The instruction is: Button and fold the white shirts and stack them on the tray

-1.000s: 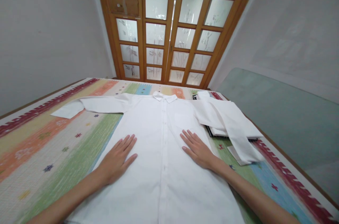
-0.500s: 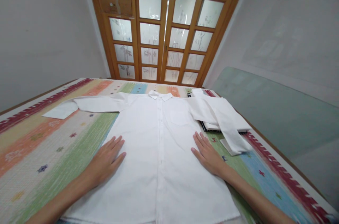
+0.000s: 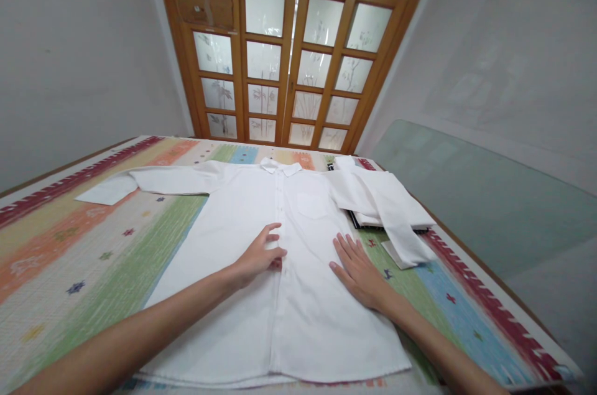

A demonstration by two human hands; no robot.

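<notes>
Across the middle of the table (image 3: 105, 258), on its striped cover, a white shirt (image 3: 303, 295) lies spread front side up, collar (image 3: 282, 167) near the far edge and hem towards the near edge. One sleeve (image 3: 177, 180) extends towards the far left corner, its cuff end bent. The other crosses a folded white stack (image 3: 408, 199) beside the right edge, towards the far right corner, and its end comes down on the cover. Dark striped material (image 3: 355, 219) shows beneath the stack.

The left hand (image 3: 256, 255) is over the button placket at mid-shirt: fingers partly curled and parted, a gap visible between them. Contact with the fabric cannot be confirmed from this angle. The right hand (image 3: 357, 274) lies palm down, fingers slightly spread, on the shirt's side nearer the table's right edge, below the chest pocket (image 3: 312, 205). Slight creases run from the pocket area towards that hand. Beyond the far edge stand wooden doors (image 3: 288, 71) with glass panes.
</notes>
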